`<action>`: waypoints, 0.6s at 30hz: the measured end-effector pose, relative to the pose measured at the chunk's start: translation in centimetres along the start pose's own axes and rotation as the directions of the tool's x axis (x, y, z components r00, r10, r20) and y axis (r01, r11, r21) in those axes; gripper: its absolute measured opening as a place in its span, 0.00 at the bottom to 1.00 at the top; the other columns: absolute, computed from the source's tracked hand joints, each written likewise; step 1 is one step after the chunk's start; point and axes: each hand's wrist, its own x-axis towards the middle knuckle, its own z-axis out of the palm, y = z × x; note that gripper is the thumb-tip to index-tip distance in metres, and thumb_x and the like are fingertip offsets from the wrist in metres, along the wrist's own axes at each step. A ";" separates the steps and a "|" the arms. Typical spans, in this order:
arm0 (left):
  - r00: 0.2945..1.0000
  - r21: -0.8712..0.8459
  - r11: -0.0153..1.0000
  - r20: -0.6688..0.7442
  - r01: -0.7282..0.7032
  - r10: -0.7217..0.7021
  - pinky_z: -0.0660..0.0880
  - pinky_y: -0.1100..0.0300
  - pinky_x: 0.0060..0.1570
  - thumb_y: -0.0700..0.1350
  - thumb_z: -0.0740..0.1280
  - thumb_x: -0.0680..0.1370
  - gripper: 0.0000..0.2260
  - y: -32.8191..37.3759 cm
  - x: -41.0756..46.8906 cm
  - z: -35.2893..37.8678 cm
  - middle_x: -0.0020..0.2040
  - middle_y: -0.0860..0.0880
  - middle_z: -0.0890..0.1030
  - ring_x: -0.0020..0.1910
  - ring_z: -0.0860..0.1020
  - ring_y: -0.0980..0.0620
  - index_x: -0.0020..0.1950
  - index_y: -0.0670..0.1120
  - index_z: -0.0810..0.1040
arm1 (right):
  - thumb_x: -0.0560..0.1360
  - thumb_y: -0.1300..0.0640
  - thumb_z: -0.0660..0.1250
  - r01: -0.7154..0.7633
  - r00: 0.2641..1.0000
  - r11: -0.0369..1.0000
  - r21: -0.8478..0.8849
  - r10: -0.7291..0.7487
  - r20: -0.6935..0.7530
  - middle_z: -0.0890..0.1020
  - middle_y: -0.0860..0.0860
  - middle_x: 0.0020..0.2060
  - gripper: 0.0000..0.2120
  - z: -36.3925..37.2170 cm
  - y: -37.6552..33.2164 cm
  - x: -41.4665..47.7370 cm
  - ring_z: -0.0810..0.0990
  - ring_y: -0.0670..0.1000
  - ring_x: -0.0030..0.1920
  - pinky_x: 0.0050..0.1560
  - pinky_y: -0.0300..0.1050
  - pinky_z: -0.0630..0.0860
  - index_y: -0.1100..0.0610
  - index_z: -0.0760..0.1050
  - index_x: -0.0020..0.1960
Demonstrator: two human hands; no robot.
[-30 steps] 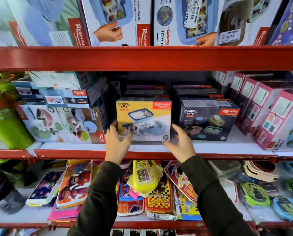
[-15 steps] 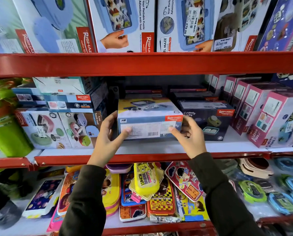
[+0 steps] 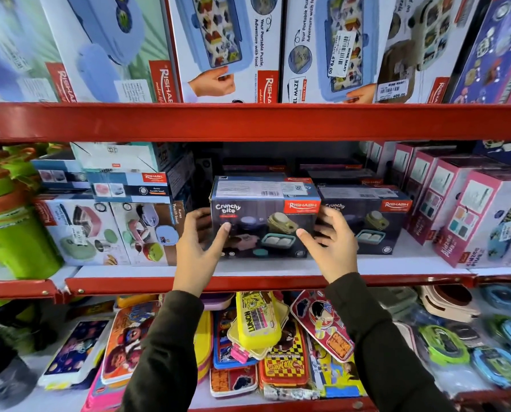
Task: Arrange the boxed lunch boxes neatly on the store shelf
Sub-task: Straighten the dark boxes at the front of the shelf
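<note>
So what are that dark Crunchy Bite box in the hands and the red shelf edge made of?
The dark Crunchy Bite box looks like printed cardboard with a slightly glossy finish: sharp folded edges, flat printed panels, a barcode label on top. The red shelf edge seems to be painted metal: a smooth, even sheen and a fixing screw at its left end.

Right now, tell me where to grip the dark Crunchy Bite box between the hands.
Probably grip the dark Crunchy Bite box by its two short ends, coming from the front. The left hand and right hand already flank it; a twin box crowds its right end, so slide fingers in carefully.
</note>
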 end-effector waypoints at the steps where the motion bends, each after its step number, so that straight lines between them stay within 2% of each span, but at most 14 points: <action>1: 1.000 0.004 1.000 -0.013 0.015 -0.015 0.81 0.49 0.66 0.49 0.73 0.81 0.16 0.0 0.1 0.2 0.61 0.51 0.85 0.62 0.84 0.55 0.67 0.49 0.74 | 0.71 0.60 0.76 0.005 1.000 1.000 0.000 -0.005 -0.013 0.79 0.38 0.55 0.26 0.3 0.2 0.1 0.80 0.43 0.56 0.56 0.42 0.80 0.49 0.72 0.65; 3: 0.998 0.029 0.998 -0.011 0.054 -0.054 0.80 0.50 0.67 0.49 0.72 0.81 0.14 -0.3 0.5 0.6 0.59 0.52 0.84 0.60 0.83 0.57 0.65 0.49 0.74 | 0.72 0.61 0.74 -0.019 1.000 1.000 0.021 0.019 -0.018 0.79 0.44 0.58 0.26 1.0 0.6 0.4 0.81 0.48 0.56 0.52 0.35 0.80 0.52 0.72 0.68; 5: 0.995 0.058 0.993 -0.010 0.102 -0.101 0.78 0.50 0.68 0.46 0.70 0.83 0.14 -0.8 1.0 1.1 0.59 0.51 0.83 0.60 0.83 0.52 0.68 0.48 0.74 | 0.75 0.63 0.72 -0.052 0.999 0.999 0.001 0.052 -0.001 0.78 0.51 0.65 0.27 1.7 1.1 0.9 0.78 0.53 0.61 0.53 0.32 0.78 0.54 0.70 0.71; 7: 0.989 0.092 0.985 -0.010 0.149 -0.148 0.76 0.51 0.68 0.41 0.65 0.84 0.17 -1.6 1.5 1.3 0.61 0.47 0.83 0.61 0.82 0.45 0.74 0.46 0.72 | 0.77 0.65 0.68 -0.091 0.995 0.995 -0.039 0.092 0.027 0.75 0.54 0.70 0.28 2.2 1.5 1.5 0.76 0.55 0.67 0.61 0.41 0.75 0.54 0.67 0.75; 9: 0.984 0.119 0.977 0.015 0.176 -0.179 0.74 0.51 0.70 0.33 0.60 0.83 0.23 -2.5 2.0 1.5 0.66 0.41 0.83 0.64 0.81 0.41 0.79 0.45 0.68 | 0.77 0.67 0.65 -0.134 0.988 0.987 -0.088 0.140 0.061 0.73 0.55 0.72 0.30 2.6 1.8 1.7 0.74 0.53 0.68 0.68 0.49 0.73 0.53 0.63 0.77; 12: 0.975 0.129 0.973 0.090 0.190 -0.202 0.70 0.58 0.71 0.25 0.56 0.79 0.31 -2.9 1.7 1.8 0.71 0.43 0.80 0.69 0.77 0.48 0.81 0.43 0.65 | 0.77 0.66 0.63 -0.142 0.979 0.975 -0.171 0.164 0.122 0.69 0.53 0.75 0.33 3.2 2.5 1.5 0.70 0.51 0.72 0.76 0.54 0.66 0.51 0.57 0.79; 15: 0.963 0.068 0.973 0.141 0.222 -0.230 0.67 0.63 0.70 0.24 0.57 0.80 0.33 -2.8 1.3 2.0 0.70 0.49 0.76 0.71 0.73 0.53 0.83 0.43 0.61 | 0.77 0.64 0.64 -0.142 0.969 0.975 -0.170 0.172 0.176 0.61 0.51 0.80 0.36 3.4 3.4 1.1 0.61 0.54 0.79 0.79 0.59 0.60 0.48 0.52 0.80; 18: 0.964 0.005 0.973 0.129 0.232 -0.231 0.67 0.57 0.75 0.28 0.58 0.83 0.29 -3.0 1.3 2.2 0.72 0.50 0.75 0.73 0.72 0.51 0.83 0.44 0.60 | 0.79 0.61 0.63 -0.174 0.965 0.977 -0.120 0.193 0.177 0.56 0.49 0.81 0.35 3.3 3.1 0.7 0.56 0.54 0.80 0.79 0.60 0.57 0.46 0.51 0.80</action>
